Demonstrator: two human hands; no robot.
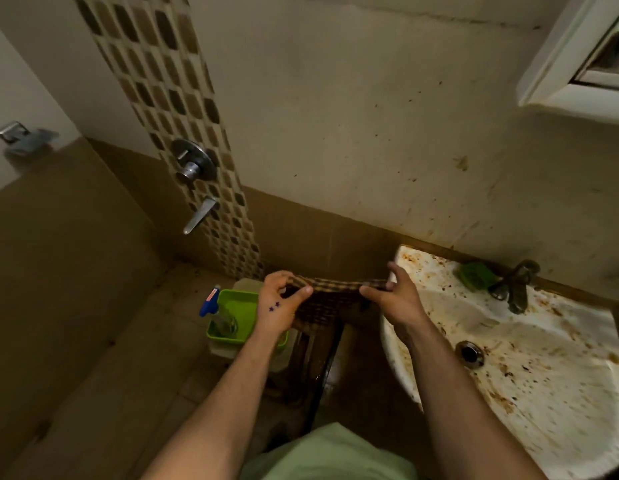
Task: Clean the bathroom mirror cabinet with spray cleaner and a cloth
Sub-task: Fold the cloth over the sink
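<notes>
A brown checked cloth (pixel 330 299) hangs stretched between both hands, in front of my body and left of the sink. My left hand (pixel 280 303) pinches its left top corner, and my right hand (pixel 392 299) pinches its right top corner. The spray cleaner (pixel 218 311), a clear bottle with a blue trigger head, stands in a green tub (pixel 244 306) just left of my left hand. The white mirror cabinet (pixel 574 60) hangs on the wall at the top right; only its lower left corner shows.
A stained white sink (pixel 529 362) fills the lower right, with a tap (pixel 517 284) and a green soap dish (pixel 476 275) at its back. Shower valve handles (pixel 195 171) stick out of the mosaic tile strip on the wall. A metal holder (pixel 15 135) is at the far left.
</notes>
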